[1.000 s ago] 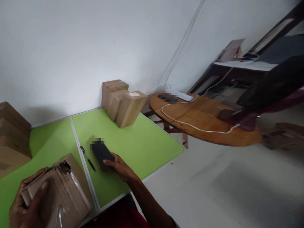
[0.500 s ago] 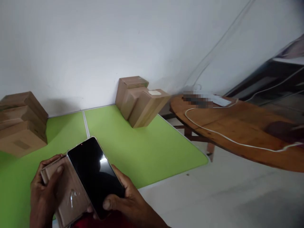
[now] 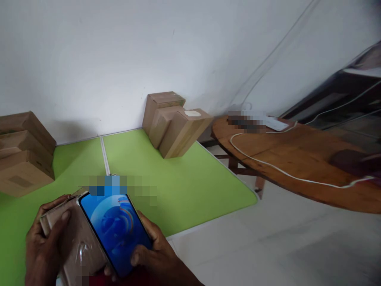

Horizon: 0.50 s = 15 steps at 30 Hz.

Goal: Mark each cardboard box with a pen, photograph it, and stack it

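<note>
My left hand [image 3: 47, 242] grips a brown cardboard box [image 3: 77, 234] with shiny clear tape on its face, the thumb lying across its top. In my right hand [image 3: 159, 242] is a smartphone [image 3: 116, 230], held along its right edge with the thumb over the lower part of the screen. The screen is lit with a blue picture, and its upper end is blurred by pixelation. The phone overlaps the right side of the box. Both are held low in front of me, over the near edge of the green table [image 3: 190, 190].
Several cardboard boxes stand on the green table: one group [image 3: 24, 159] at the left, another [image 3: 175, 127] by the white wall. To the right, a wooden table [image 3: 282, 155] carries a white cable [image 3: 276, 169] and a partly pixelated item. Pale floor tiles [image 3: 238, 242] lie between.
The phone's screen has turned from black to a lit blue picture. Both hands, with box and phone, have shifted slightly left in view.
</note>
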Tool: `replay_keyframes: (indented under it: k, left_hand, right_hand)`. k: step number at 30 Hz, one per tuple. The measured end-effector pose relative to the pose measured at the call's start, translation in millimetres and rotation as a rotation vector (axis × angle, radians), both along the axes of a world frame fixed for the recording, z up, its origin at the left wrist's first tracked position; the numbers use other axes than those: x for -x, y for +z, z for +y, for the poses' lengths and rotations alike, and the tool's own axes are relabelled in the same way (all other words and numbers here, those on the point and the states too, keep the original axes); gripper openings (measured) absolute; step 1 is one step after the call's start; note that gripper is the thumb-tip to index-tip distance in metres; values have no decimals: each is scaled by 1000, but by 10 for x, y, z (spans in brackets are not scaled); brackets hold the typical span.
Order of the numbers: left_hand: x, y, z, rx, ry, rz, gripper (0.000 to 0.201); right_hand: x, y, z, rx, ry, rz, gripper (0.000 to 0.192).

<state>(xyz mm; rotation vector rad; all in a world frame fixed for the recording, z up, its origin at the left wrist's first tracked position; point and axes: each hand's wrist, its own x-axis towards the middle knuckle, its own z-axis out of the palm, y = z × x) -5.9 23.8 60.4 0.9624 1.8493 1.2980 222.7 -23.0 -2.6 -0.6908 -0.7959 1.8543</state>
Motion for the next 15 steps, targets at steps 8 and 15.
replay_keyframes:
  k: [8, 15]
  left_hand:
    - [-29, 20, 42, 59, 140, -4, 67]
    - [18, -32, 71, -3, 93, 19, 53]
  right_hand:
    - [-145, -255, 414, -43, -346, -97, 56]
    - [-332, -862, 1482, -157, -543, -641, 54]
